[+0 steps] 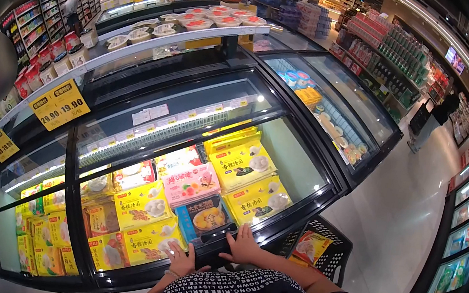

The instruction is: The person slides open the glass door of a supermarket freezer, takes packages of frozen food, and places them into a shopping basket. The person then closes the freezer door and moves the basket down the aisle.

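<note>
My left hand (180, 259) rests on the black front edge of a chest freezer (205, 255), fingers spread, holding nothing. Close to it on the same edge lies my right hand (241, 246), also open, its fingertips beside a dark handle piece (217, 233) on the sliding glass lid. Under the glass are several frozen food packs. A blue pack (201, 218) with a round yellow picture sits nearest my hands, below a pink pack (190, 182). Yellow packs flank them, one at the right (258, 199) and one at the left (152, 242).
A black perforated basket (340, 243) with a red and yellow food packet (312, 247) is beside my right forearm. Yellow price signs (60, 104) hang from the shelf above the freezer. A person (436, 120) stands in the right aisle, facing tall glass-door freezers (459, 241).
</note>
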